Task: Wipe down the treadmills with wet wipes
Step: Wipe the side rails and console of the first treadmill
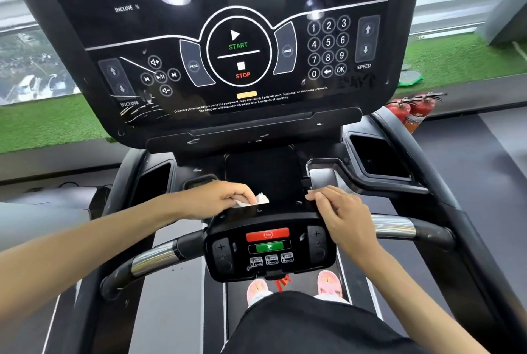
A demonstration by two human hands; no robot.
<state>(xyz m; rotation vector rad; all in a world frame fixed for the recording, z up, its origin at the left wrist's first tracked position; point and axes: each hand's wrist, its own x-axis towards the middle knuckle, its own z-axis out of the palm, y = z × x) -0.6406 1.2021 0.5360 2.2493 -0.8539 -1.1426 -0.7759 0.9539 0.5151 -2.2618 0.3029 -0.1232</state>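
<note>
Pinching crumpled white wet wipe (261, 199) between thumb and curled fingers, left hand (225, 198) presses it on rear edge of treadmill (154, 256) handlebar panel (271, 248), centre of frame. Right hand (339, 211) rests on panel's right corner, fingers loosely extended, holding nothing. Main console (239, 48) fills upper frame. Red fire extinguishers (410, 110) right of it.

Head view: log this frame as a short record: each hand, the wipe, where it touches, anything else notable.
left hand: pinches the wet wipe
wipe contact: rear top edge of the lower control panel, under the console
right hand: fingers fairly straight, resting on the panel's right corner, holding nothing
console: streaks near the INCLINE keys
background: two red fire extinguishers on the right
</note>
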